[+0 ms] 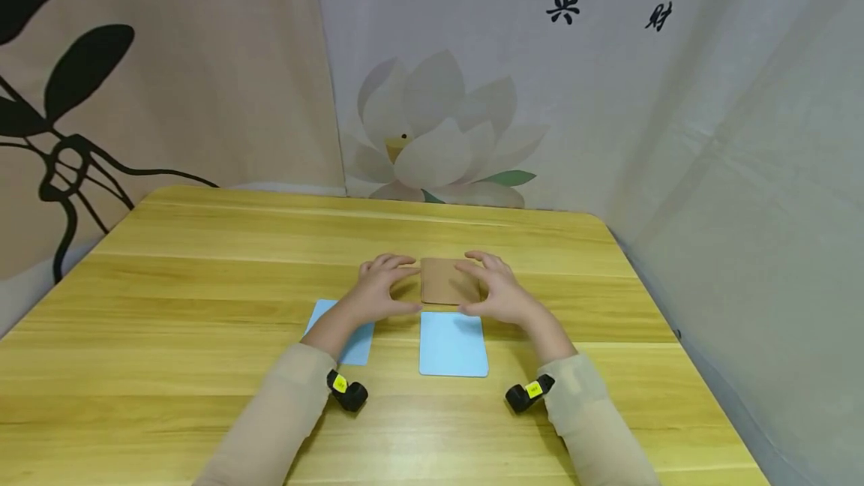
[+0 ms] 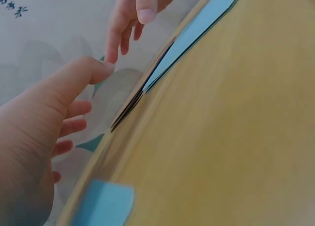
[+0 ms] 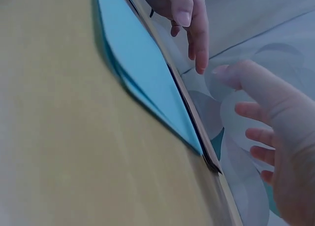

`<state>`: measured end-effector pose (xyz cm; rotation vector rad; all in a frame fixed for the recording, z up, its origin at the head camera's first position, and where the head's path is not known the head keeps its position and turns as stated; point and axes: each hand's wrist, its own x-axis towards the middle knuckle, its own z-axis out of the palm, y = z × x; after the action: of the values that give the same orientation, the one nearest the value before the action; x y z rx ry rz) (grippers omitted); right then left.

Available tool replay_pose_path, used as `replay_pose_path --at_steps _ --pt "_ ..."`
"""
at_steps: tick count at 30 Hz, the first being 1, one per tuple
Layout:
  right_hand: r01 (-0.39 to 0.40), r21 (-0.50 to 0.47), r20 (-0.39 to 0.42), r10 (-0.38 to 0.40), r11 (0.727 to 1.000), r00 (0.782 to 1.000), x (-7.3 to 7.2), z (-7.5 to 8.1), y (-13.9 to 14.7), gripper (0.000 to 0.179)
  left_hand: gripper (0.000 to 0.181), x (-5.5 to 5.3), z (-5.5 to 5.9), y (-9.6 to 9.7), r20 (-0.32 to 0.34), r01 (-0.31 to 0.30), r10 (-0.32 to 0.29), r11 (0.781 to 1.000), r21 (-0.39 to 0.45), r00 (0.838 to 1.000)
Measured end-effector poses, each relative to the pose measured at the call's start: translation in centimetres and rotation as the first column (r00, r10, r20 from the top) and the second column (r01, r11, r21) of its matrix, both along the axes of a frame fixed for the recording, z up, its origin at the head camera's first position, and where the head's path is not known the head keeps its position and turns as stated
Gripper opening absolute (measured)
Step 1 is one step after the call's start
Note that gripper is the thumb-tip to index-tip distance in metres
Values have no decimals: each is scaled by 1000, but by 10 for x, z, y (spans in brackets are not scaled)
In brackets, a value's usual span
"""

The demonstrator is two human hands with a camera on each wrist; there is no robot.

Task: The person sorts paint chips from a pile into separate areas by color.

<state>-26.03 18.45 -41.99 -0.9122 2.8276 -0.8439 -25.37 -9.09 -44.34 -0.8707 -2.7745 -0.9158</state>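
A thin brown square sheet lies on the wooden table, dark layered edges showing at its side in the left wrist view. Close in front of it is a light blue square sheet, which looks like more than one layer in the right wrist view. My left hand is at the brown square's left side, thumb and fingers spread apart with nothing between them. Across from it, my right hand overlaps the brown square's right edge in the head view, its fingers likewise parted and holding nothing. Beneath my left wrist lies another blue sheet, partly hidden.
The wooden table extends widely on both sides, its far edge against a hanging cloth printed with a lotus. More cloth hangs along the right side. Each wrist carries a small black camera.
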Motion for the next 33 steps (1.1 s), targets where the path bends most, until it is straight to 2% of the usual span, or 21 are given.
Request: replay_pose_path --at_steps 7,14,23,29,33 --pt "-29 1 -35 29 1000 999 13 2 -12 79 71 15 4 -19 34 44 -45 999 28 998" --pt "-38 -3 -77 38 999 996 23 1 -25 80 72 27 6 -37 38 65 -66 998 13 997" --pt "-63 -54 -145 54 997 988 34 -1 -46 83 76 40 8 -60 64 73 -74 997 14 995" --pt "-41 -25 -164 37 999 986 42 -3 -58 82 78 49 6 -73 52 80 -81 997 12 995" --pt "-23 5 -145 24 1000 989 48 -1 -67 85 81 53 2 -85 43 74 -74 997 5 996"
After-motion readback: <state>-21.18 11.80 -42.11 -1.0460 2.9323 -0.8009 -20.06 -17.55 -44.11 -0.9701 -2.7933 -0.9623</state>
